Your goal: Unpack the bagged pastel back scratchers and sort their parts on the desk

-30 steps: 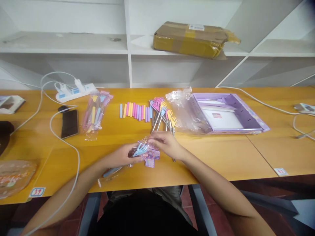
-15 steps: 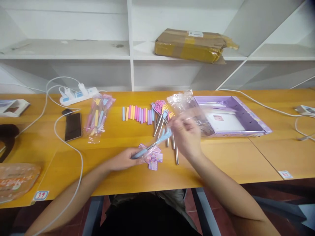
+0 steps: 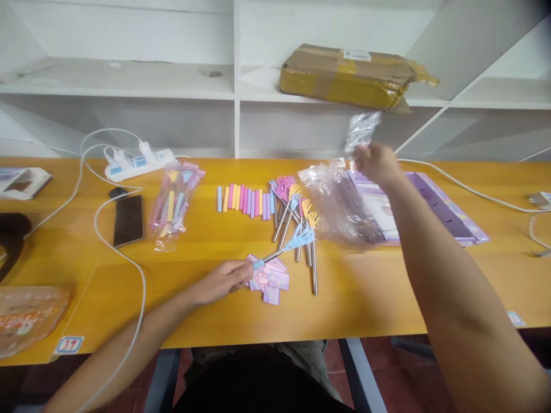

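My left hand point(image 3: 230, 278) is closed round the handle of a blue hand-shaped back scratcher point(image 3: 299, 238), whose head points right. Beneath it, small purple cards point(image 3: 273, 281) lie on the table. In my right hand point(image 3: 374, 160), raised above the purple tray, is a crumpled clear plastic bag point(image 3: 362, 129). Several scratcher rods point(image 3: 314, 267) with pink, yellow and blue heads lie at the centre. To their left is a row of coloured handle tubes point(image 3: 245, 201). A pile of clear bags point(image 3: 340, 201) overlaps the left side of the purple tray point(image 3: 467, 226).
On the left are a packed bag of scratchers point(image 3: 174, 206), a phone point(image 3: 129, 221), a power strip point(image 3: 142, 164) and a white cable point(image 3: 133, 264) running to the front edge. A taped carton point(image 3: 344, 77) sits on the shelf point(image 3: 150, 80) behind.
My right hand has moved up and right, away from the blue scratcher, taking a clear bag with it. My left hand still holds the scratcher, now uncovered.
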Available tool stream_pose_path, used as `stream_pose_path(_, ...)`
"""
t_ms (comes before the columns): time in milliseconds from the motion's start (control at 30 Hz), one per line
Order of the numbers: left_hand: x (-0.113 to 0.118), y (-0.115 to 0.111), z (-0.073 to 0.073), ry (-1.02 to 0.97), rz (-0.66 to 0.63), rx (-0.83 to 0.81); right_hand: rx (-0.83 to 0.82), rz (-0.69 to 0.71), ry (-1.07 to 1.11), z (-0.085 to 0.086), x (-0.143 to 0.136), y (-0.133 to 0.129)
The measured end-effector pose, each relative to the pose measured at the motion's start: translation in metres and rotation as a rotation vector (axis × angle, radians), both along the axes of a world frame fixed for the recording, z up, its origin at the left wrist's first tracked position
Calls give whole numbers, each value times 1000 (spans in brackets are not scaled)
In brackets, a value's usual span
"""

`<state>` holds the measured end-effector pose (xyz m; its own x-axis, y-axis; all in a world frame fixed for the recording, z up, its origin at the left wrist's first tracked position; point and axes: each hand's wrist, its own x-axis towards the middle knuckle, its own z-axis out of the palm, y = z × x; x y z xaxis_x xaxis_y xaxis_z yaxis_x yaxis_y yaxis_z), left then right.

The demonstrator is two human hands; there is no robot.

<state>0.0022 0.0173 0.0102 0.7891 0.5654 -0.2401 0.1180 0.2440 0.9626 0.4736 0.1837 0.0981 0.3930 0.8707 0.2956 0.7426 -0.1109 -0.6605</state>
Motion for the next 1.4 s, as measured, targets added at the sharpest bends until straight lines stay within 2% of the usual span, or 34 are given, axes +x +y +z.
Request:
stream_pose_path(100,0,2,-4,-32,54,-9,-92,-18,-116,-39,-10,1)
stream_pose_path(167,0,2,-4,-42,80,-17,-79,-28,-194,-55,-15,-3)
stream_pose_path(233,1,3,-2,-45,99,-28,-7,-49,-305,-57,-20,-11)
stream_pose_path(300,1,2,2,-39,115,-20,91,-42,-364,-48,-32,-25)
stream_pose_path(367,1,1,5,-5,122,64,100,116,-291,-36,-58,-52)
stream_pose_path(400,1,0,7,32,118,147,41,275,-214,-31,-77,-71)
stream_pose_path(467,1,-2,6,133,82,388,-169,747,-27,-28,-123,-116)
stream_pose_path(500,2,-4,4,183,59,535,-257,931,83,-31,-148,-139)
stream_pose_path(533,3,-6,1,223,38,688,-289,1043,184,-35,-173,-161)
stream_pose_path(600,6,-10,-5,282,24,978,-305,1065,409,-48,-214,-196)
stream_pose_path(667,8,-14,-9,351,45,1194,-320,915,638,-63,-240,-217)
stream_pose_path(733,7,-14,-7,428,52,1306,-398,782,876,-73,-251,-226)
stream_pose_path(833,5,-10,4,484,34,1341,-527,734,1210,-77,-253,-231)
stream_pose_path(900,5,-9,12,503,30,1341,-520,724,1318,-74,-253,-234)
stream_pose_path(1033,4,-13,22,501,-12,1416,-397,693,1283,-67,-256,-248)
stream_pose_path(1100,-8,-11,26,506,-52,1434,-365,674,1276,-64,-251,-255)
stream_pose_path(1200,-49,8,33,632,20,1401,-240,589,1266,-57,-214,-259)
stream_pose_path(1300,-96,41,44,981,277,1325,18,452,1128,-42,-150,-250)
stream_pose_path(1333,-106,53,48,1095,334,1271,60,423,1061,-35,-130,-243)
stream_pose_path(1400,-109,77,54,1165,429,1208,59,437,871,-23,-100,-227)
